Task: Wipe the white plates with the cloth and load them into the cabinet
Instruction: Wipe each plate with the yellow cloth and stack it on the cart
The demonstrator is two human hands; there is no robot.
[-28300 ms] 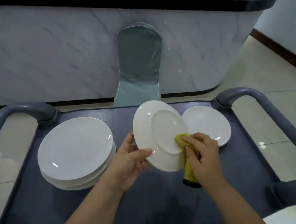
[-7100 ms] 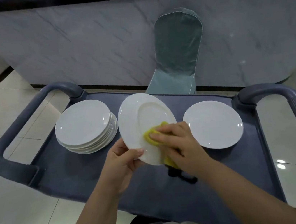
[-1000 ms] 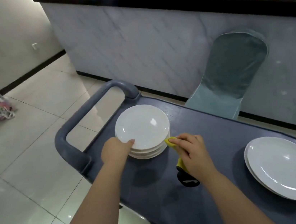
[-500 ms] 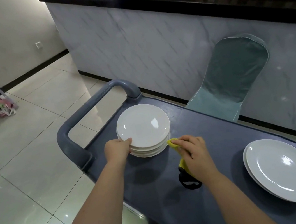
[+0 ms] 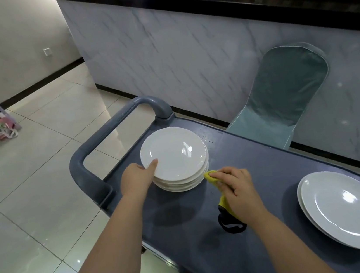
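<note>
left hand [image 5: 137, 178] pinches rim of top round white ceramic plate [image 5: 174, 153], stacked at left end of grey-blue plastic cart [image 5: 259, 171]. right hand [image 5: 238, 190]: fingers curl round yellow cloth [image 5: 210, 175], just beside the stack [image 5: 183, 183].

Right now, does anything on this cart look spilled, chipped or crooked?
A few pale specks dot the cart top beyond the plate stack, perhaps droplets. The two right-hand plates sit slightly offset. No chips show.
</note>
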